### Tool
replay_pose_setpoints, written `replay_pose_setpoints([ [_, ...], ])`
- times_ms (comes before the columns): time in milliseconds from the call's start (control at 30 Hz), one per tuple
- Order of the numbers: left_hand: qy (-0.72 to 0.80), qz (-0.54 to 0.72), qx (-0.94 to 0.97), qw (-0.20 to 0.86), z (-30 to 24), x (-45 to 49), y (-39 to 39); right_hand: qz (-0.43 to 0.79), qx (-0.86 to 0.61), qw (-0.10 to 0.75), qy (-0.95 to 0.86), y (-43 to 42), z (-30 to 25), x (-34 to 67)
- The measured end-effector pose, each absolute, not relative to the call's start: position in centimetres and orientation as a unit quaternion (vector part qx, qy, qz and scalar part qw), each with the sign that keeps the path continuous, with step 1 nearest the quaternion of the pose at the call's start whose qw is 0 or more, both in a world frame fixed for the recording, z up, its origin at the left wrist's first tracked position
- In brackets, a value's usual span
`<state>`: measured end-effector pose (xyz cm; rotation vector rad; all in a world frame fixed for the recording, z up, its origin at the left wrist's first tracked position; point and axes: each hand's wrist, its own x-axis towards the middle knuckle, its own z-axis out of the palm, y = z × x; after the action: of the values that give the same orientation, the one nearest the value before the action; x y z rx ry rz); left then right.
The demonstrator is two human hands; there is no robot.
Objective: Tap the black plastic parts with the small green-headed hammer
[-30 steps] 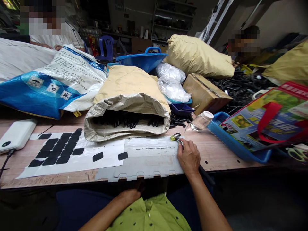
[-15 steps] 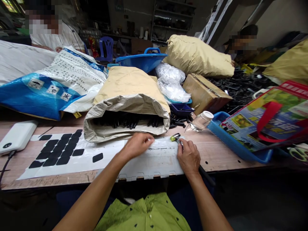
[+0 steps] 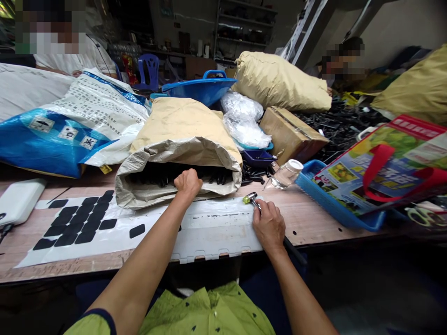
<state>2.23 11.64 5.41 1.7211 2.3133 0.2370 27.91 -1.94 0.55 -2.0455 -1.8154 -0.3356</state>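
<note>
My left hand (image 3: 187, 182) reaches into the mouth of a brown paper sack (image 3: 181, 139) lying on its side, full of black plastic parts (image 3: 216, 177). Its fingers are curled inside the opening and hidden, so what they grip does not show. My right hand (image 3: 268, 226) rests on a grey plastic sheet (image 3: 216, 232) at the table's front edge, closed round a small hammer (image 3: 252, 200) with a metal head and a yellow-green tip. Left of the sheet lies white backing paper (image 3: 104, 237) with several black adhesive pads (image 3: 78, 221).
A clear bottle (image 3: 284, 174) lies by a blue tray (image 3: 335, 209) holding a colourful bag with red handles (image 3: 391, 163). A cardboard box (image 3: 291, 132), plastic bags, a blue basin (image 3: 200, 88), a blue-white sack (image 3: 70, 125), a white power bank (image 3: 17, 200). Two other people sit beyond.
My left hand came up from my lap, crossed the grey sheet and went into the sack's mouth. My right hand stayed put with the hammer.
</note>
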Motion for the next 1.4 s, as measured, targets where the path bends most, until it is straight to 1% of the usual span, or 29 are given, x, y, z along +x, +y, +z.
replay_pose_setpoints([
  [133,0.779,0.088,0.605,0.141,5.5,1.9,10.8,-0.119,-0.728,0.189,-0.648,-1.9,0.5,28.0],
  [200,0.744,0.145,0.642,0.112,5.7,1.7,9.6,-0.119,-0.729,0.187,-0.648,-1.9,0.4,28.0],
  [300,0.643,0.279,0.711,0.059,6.1,1.5,6.6,-0.12,-0.729,0.187,-0.647,-2.0,0.5,27.9],
  [367,0.574,0.323,0.748,0.083,6.0,1.7,4.1,-0.12,-0.729,0.185,-0.647,-2.0,0.5,27.9],
  [467,0.503,0.302,0.79,0.176,5.1,2.3,0.9,-0.12,-0.731,0.184,-0.646,-1.9,0.5,27.9],
  [567,0.49,0.263,0.8,0.226,3.2,3.0,-0.9,-0.123,-0.732,0.186,-0.644,-1.9,0.4,27.9],
  [767,0.494,0.268,0.787,0.255,1.0,3.4,-1.2,-0.122,-0.733,0.186,-0.643,-1.9,0.3,27.9],
  [967,0.472,0.295,0.785,0.272,1.0,2.8,-1.1,-0.123,-0.733,0.19,-0.642,-1.9,0.2,28.0],
  [1400,0.468,0.303,0.787,0.264,0.5,2.8,-1.1,-0.121,-0.729,0.186,-0.648,-1.9,0.3,28.1],
])
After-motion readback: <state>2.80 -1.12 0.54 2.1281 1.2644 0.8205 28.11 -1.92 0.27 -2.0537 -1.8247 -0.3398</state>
